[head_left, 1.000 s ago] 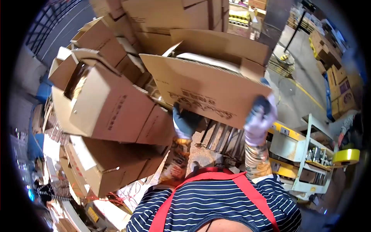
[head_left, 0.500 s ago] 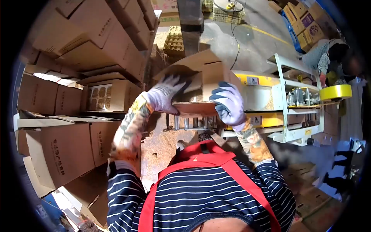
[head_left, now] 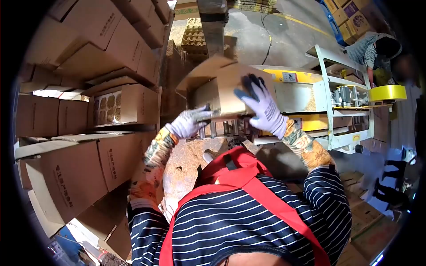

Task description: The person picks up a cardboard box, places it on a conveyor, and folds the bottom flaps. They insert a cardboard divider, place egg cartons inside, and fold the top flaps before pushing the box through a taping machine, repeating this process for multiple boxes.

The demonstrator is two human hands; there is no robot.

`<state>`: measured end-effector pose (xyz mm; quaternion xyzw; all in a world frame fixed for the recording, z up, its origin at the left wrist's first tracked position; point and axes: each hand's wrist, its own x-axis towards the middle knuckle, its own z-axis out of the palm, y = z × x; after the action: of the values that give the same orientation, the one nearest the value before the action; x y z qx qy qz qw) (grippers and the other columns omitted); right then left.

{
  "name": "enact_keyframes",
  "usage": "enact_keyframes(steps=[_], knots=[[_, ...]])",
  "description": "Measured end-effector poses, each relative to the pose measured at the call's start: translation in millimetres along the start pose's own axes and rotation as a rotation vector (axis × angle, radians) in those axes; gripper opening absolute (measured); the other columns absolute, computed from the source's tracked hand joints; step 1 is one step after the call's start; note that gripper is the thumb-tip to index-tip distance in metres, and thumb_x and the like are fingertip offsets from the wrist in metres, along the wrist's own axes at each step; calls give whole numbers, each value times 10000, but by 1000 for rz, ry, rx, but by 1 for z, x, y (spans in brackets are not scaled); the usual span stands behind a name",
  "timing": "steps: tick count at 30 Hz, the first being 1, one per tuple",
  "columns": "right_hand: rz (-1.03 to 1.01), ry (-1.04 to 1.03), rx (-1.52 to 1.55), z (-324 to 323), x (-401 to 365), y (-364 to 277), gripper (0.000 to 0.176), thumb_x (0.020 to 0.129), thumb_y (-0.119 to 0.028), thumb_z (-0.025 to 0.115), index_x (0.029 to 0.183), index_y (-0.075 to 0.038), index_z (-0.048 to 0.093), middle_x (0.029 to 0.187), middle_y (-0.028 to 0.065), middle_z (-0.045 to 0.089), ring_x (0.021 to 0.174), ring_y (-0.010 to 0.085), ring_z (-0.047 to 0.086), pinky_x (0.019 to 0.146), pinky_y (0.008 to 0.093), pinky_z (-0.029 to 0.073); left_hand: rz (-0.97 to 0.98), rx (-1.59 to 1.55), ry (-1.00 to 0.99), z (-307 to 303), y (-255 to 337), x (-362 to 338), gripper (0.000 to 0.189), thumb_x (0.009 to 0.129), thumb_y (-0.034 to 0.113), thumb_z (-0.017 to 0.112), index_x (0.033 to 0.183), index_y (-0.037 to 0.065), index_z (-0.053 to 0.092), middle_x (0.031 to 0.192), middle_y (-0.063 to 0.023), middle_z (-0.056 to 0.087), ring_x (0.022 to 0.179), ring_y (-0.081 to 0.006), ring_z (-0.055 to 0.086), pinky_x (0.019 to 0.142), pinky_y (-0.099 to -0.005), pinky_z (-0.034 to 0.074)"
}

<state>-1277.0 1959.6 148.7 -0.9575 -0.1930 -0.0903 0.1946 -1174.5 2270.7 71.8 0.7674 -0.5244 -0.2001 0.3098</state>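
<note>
A cardboard box with raised flaps is between my gloved hands, above metal rollers. At its near left corner, my left hand has its fingers wrapped on the lower edge. My right hand lies against the box's right side with its fingers spread over the cardboard. Something dark shows inside the box beneath the flaps, too shaded to make out. To the left, an open box stands on its side and shows a grid of brown compartments.
Stacked cartons fill the left side. A yellow-railed conveyor leads right to a white-framed machine with a yellow tape roll. Behind it, another person bends over. A metal post rises ahead, beside egg trays.
My left hand has moved from the box's open top down to its near left corner. My right hand has shifted up along the right side, and the box has turned slightly.
</note>
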Motion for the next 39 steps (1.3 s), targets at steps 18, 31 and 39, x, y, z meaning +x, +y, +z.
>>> enact_keyframes(steps=[18, 31, 39], knots=[[61, -192, 100, 46, -51, 32, 711, 651, -437, 795, 1262, -133, 593, 1324, 114, 555, 1282, 330, 476, 1076, 484, 378, -284, 220, -636, -25, 78, 92, 456, 861, 326, 585, 1275, 140, 635, 1068, -173, 704, 986, -343, 668, 864, -431, 528], [318, -161, 344, 49, -38, 28, 605, 735, -386, 766, 1236, -78, 626, 1202, 164, 640, 1146, 346, 588, 1032, 422, 450, -378, 383, -187, -57, -1, -27, 613, 796, 526, 711, 1272, 146, 647, 1321, -136, 616, 1241, -300, 564, 1121, -425, 371], [387, 95, -209, 86, -37, -6, 607, 697, -319, 792, 1230, -115, 588, 1292, 181, 532, 1210, 390, 471, 1011, 552, 360, -733, 591, 572, -1, -9, -26, 1044, 650, 405, 886, 1491, 77, 361, 1466, -286, 381, 1351, -408, 404, 1127, -414, 354]])
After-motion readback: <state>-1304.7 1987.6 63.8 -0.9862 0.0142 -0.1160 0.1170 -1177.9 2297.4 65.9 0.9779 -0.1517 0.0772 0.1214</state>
